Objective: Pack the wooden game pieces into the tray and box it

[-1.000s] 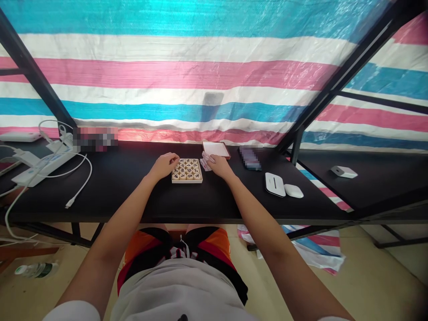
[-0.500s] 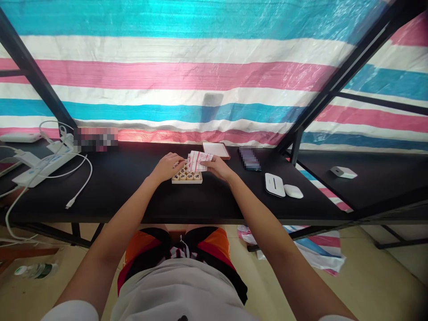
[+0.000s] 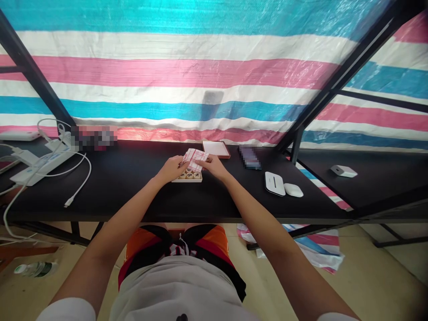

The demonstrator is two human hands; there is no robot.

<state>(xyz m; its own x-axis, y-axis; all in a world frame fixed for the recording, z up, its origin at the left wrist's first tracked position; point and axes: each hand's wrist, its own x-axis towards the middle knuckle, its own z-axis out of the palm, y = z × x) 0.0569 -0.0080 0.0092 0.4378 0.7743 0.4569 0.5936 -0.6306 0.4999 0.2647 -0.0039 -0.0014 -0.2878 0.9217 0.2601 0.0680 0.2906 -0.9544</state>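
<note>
A folded paper chessboard (image 3: 195, 157), white with red lines, is held over an open box of Chinese chess pieces. My left hand (image 3: 173, 168) pinches its left edge, and my right hand (image 3: 214, 165) grips it from the right, thumb on top. Under the sheet, round wooden chess pieces (image 3: 189, 175) with dark characters sit in rows in the shallow white box (image 3: 187, 180). The sheet and my left hand hide the back part of the box. Just behind, the box lid (image 3: 216, 149) lies with its white inside up and a reddish-brown rim.
The black desk (image 3: 133, 196) also carries a blurred phone (image 3: 250, 157), a white device (image 3: 274, 183) and a white earbud case (image 3: 293, 190) on the right. At left are a power strip (image 3: 43, 167) and a white cable (image 3: 87, 178). Striped tarp (image 3: 187, 73) hangs behind.
My left hand has moved from the box's left side onto the sheet's left edge. The sheet has shifted slightly left and tilted, now held in both hands.
</note>
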